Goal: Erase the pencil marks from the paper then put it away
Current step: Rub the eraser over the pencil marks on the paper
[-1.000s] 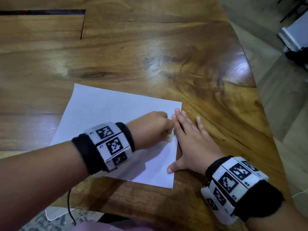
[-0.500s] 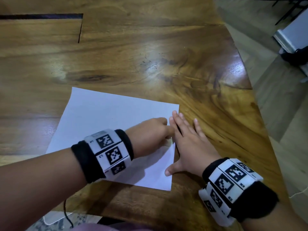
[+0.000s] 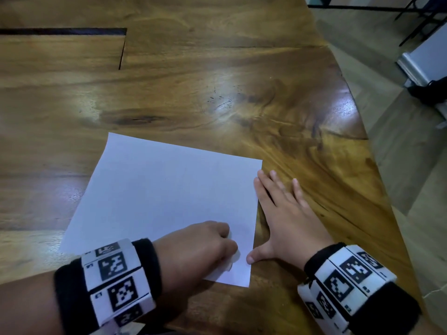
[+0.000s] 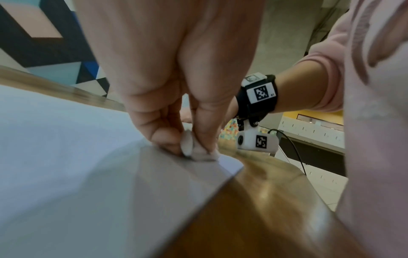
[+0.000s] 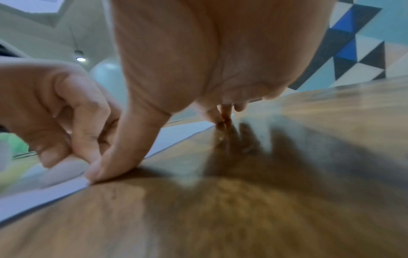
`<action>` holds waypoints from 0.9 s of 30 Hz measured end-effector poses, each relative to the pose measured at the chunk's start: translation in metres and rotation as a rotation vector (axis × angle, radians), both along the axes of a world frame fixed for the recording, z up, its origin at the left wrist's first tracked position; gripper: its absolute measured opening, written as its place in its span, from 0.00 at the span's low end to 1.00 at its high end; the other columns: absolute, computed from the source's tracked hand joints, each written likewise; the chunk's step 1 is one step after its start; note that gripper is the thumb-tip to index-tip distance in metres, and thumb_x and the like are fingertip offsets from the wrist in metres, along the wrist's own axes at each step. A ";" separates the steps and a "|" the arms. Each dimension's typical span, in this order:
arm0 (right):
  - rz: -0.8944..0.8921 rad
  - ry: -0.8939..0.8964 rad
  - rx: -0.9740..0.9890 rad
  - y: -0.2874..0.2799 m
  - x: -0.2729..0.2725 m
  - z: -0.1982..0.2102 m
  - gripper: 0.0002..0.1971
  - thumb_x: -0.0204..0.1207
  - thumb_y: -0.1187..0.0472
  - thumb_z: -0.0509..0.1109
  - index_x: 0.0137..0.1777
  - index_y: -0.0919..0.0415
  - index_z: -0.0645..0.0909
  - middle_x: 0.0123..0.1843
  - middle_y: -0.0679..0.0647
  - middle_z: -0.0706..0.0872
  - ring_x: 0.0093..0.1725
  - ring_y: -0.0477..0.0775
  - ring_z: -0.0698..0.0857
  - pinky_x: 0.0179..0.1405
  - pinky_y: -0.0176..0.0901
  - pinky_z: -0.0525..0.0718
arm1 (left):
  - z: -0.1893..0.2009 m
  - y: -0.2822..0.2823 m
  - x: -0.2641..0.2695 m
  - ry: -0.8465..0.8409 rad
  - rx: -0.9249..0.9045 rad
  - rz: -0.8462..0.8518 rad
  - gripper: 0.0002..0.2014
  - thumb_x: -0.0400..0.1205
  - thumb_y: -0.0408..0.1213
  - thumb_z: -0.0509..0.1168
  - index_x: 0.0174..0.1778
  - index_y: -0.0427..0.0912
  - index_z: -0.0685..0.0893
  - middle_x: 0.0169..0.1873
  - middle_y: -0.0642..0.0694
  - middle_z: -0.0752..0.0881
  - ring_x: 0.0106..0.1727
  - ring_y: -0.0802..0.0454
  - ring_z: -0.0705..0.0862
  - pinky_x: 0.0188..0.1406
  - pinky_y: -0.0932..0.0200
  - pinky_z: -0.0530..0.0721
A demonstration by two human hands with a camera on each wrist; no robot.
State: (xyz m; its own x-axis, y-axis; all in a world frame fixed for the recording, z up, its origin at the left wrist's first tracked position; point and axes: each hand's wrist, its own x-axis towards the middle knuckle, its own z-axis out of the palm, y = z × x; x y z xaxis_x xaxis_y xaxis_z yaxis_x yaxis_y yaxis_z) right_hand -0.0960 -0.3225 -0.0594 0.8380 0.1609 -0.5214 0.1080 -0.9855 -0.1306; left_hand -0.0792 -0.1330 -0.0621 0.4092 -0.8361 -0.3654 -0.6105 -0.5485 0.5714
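Down near the paper's [image 3: 167,201] front right corner, left hand [image 3: 200,247] pinching what looks like a white eraser [image 4: 199,151] against the sheet, right hand [image 3: 287,216] flat, fingers straight, on the wooden bench [image 3: 217,93], thumb on the paper's edge.

A white sheet of paper [image 3: 164,201] lies flat on the wooden table, turned a little askew, its near right corner close to the table's edge. No pencil marks can be made out on it. A small white eraser [image 4: 196,148], rounded and worn, stands pressed against the sheet near that near right corner.
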 end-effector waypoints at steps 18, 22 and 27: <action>-0.026 0.026 -0.033 -0.003 0.024 -0.005 0.78 0.46 0.24 0.74 0.79 0.59 0.22 0.80 0.49 0.20 0.76 0.50 0.19 0.78 0.63 0.28 | 0.001 -0.074 0.122 -0.220 -0.091 0.450 0.04 0.73 0.31 0.68 0.41 0.36 0.84 0.33 0.49 0.78 0.38 0.52 0.73 0.30 0.67 0.61; -0.032 0.029 -0.022 -0.003 0.024 -0.004 0.78 0.46 0.25 0.75 0.79 0.58 0.23 0.80 0.48 0.20 0.76 0.49 0.19 0.77 0.62 0.27 | -0.002 -0.057 0.099 -0.162 -0.097 0.303 0.05 0.74 0.32 0.67 0.32 0.40 0.80 0.34 0.47 0.76 0.37 0.50 0.72 0.32 0.63 0.60; -0.039 0.045 -0.017 -0.002 0.024 -0.005 0.78 0.47 0.26 0.75 0.79 0.58 0.22 0.79 0.48 0.19 0.75 0.49 0.18 0.78 0.62 0.27 | -0.004 -0.055 0.101 -0.154 -0.072 0.255 0.02 0.73 0.33 0.69 0.38 0.39 0.84 0.34 0.49 0.76 0.37 0.52 0.73 0.32 0.65 0.61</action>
